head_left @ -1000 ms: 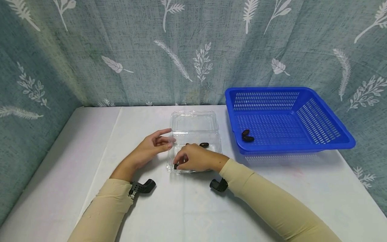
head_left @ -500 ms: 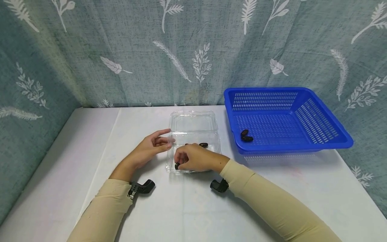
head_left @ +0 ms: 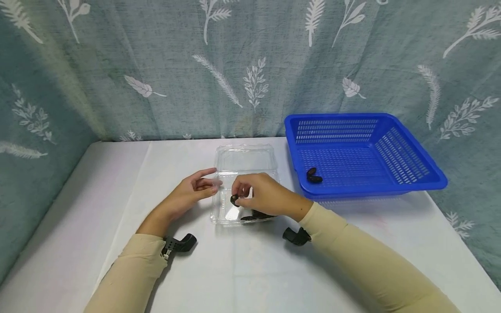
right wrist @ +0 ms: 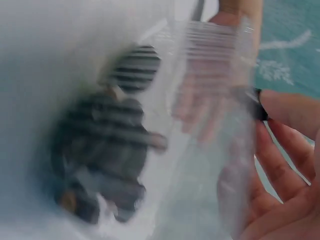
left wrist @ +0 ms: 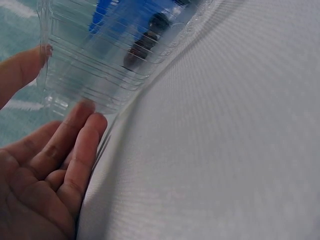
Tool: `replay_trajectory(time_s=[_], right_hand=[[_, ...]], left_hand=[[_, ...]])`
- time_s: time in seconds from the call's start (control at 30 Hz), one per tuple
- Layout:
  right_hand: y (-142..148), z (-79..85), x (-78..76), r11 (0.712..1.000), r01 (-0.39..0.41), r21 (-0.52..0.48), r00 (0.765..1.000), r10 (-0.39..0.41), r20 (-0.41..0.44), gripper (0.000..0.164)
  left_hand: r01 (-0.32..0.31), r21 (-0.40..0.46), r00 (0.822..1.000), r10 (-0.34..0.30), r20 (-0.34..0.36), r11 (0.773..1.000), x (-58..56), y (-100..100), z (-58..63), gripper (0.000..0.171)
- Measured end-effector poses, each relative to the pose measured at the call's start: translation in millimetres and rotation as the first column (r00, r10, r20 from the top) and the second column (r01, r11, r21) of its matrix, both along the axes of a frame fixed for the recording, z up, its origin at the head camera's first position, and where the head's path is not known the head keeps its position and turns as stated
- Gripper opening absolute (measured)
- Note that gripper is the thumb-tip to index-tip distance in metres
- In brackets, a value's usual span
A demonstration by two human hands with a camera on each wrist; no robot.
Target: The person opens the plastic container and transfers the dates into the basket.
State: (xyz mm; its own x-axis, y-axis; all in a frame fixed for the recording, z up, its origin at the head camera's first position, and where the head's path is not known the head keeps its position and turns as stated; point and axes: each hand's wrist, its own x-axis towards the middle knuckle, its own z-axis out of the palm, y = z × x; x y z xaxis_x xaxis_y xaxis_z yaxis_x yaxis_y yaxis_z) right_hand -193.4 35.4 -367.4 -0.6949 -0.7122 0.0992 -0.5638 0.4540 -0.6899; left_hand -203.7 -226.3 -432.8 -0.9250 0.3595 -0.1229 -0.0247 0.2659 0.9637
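A clear plastic clamshell box (head_left: 221, 214) lies with its lid (head_left: 246, 159) folded back at the middle of the table. My right hand (head_left: 270, 194) pinches a small, dark, glossy oval piece (head_left: 234, 200) between thumb and fingertips, over the box. Similar dark pieces (head_left: 256, 215) lie along the near side of the box, partly hidden beneath the right hand; the right wrist view shows several through the plastic (right wrist: 107, 145), blurred. My left hand (head_left: 191, 190) rests at the box's left side, fingers loosely extended, fingertips right at the clear wall (left wrist: 95, 65).
A blue perforated basket (head_left: 365, 191) stands at the right rear, holding a few dark oval pieces (head_left: 314, 175) in its near left corner. White cloth (head_left: 258, 269) covers the table. A patterned curtain (head_left: 188, 104) hangs behind. Each wrist wears a black camera mount (head_left: 297, 237).
My right hand has lifted back and to the right from the box's near left corner, still pinching the dark piece. Pieces along the near side now show. The left hand stays by the box.
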Motion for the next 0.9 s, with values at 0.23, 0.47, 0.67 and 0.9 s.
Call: replay_trajectory(time_s=[0.23, 0.47, 0.67, 0.9], right_hand=[[31.0, 18.4, 3.9, 0.987, 0.078, -0.137, 0.994, -0.088, -0.069, 0.031], [69.6, 34.3, 1.0, 0.966, 0.163, -0.201, 0.971, -0.193, -0.140, 0.022], [98.4, 41.6, -6.5, 0.939, 0.297, -0.174, 0.936, -0.323, -0.142, 0.021], [128.5, 36.1, -21.6, 0.905, 0.412, -0.111, 0.897, -0.424, -0.129, 0.020]], left_hand=[[0.008, -0.005, 1.000, -0.008, 0.001, 1.000, -0.8, -0.3, -1.6, 0.070], [0.014, 0.009, 1.000, -0.014, -0.014, 1.000, -0.7, 0.5, -3.2, 0.069], [0.021, 0.011, 1.000, -0.021, -0.017, 1.000, -1.0, 0.8, -3.0, 0.070], [0.020, 0.009, 1.000, -0.020, -0.019, 1.000, -0.1, 0.2, -2.3, 0.070]])
